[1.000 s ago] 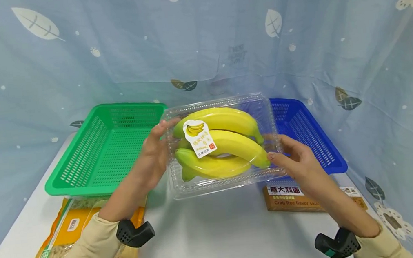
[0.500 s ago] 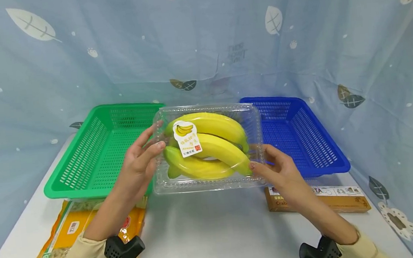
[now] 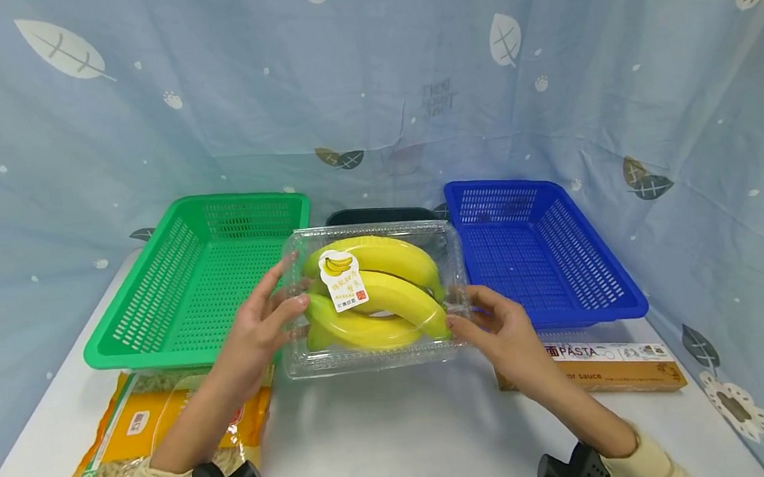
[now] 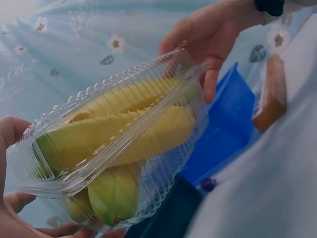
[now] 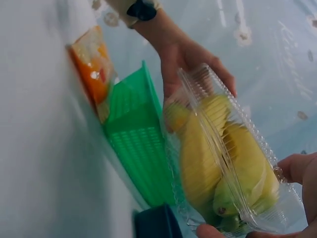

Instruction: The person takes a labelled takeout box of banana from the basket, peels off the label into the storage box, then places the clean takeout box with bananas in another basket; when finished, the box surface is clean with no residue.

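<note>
A clear plastic clamshell box (image 3: 415, 228) of yellow bananas (image 3: 387, 291) hangs above the table, its lid facing up and towards me. A white banana label (image 3: 343, 280) sits on the lid's left part. My left hand (image 3: 254, 337) grips the box's left end, thumb on top and some fingers behind the plastic. At the opposite end my right hand (image 3: 505, 337) pinches the lower right corner. From the left wrist view, the right hand (image 4: 210, 42) also shows at the far end of the box. Fingers under the box are partly hidden.
A green basket (image 3: 204, 356) stands left and a blue basket (image 3: 556, 318) right. Between them, a dark container (image 3: 380, 214) is mostly hidden behind the box. An orange food bag (image 3: 116, 443) lies front left, a pasta box (image 3: 612, 374) front right. A patterned curtain (image 3: 381, 72) hangs behind.
Both hands have carried the banana box left and then lower, levelling its tilt. The left thumb now shows on the lid. The dark container's rim has come into view behind the box.
</note>
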